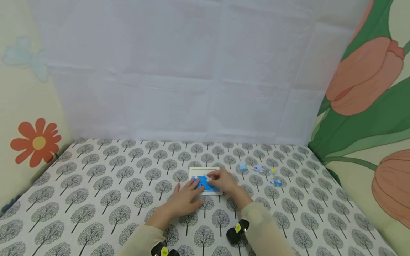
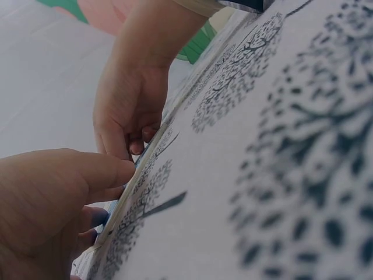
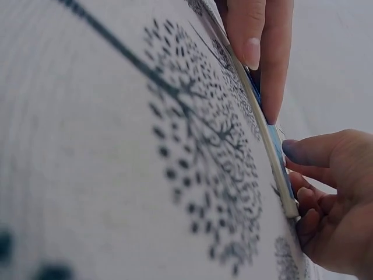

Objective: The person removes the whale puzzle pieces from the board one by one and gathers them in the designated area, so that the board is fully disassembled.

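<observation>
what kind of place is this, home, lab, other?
Probably a small staged filming corner, though it could be in a home: tree-print cloth covers the work surface, a creased white sheet forms the backdrop, and large flower prints flank both sides.

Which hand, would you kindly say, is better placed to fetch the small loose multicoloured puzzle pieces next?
Probably the right hand: the loose pieces lie on its side, while the left hand rests on the blue puzzle in the white rectangular frame.

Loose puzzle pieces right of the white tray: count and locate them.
4: leftmost piece, middle piece, yellow piece to its right, and fourth piece nearest the person. The right hand may hide others.
</observation>
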A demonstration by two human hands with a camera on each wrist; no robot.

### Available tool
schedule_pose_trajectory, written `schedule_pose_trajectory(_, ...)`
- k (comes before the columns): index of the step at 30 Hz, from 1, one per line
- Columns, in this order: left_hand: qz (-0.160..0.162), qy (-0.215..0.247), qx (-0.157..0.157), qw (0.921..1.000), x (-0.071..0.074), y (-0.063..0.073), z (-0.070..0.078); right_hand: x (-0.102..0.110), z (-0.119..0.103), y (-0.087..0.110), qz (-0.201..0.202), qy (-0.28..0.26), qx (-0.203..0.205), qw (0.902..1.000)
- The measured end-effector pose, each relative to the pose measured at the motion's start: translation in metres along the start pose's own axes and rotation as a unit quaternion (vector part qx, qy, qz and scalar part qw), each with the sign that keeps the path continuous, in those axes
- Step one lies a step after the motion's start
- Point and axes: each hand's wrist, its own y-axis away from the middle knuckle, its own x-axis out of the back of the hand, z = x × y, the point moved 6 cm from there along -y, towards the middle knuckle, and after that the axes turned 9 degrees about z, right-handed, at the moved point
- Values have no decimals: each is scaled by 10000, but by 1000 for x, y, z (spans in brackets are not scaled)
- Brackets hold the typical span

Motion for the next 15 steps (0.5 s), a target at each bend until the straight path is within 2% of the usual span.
schedule_pose_trajectory(8, 11, 15, -9, 10000, 0, 0, 0, -1, -3, 2, 85, 76, 81, 9999)
schedule_pose_trajectory(15, 3, 43, 0, 10000, 0, 0, -1, -1, 0, 0, 305, -60, -253, 9992)
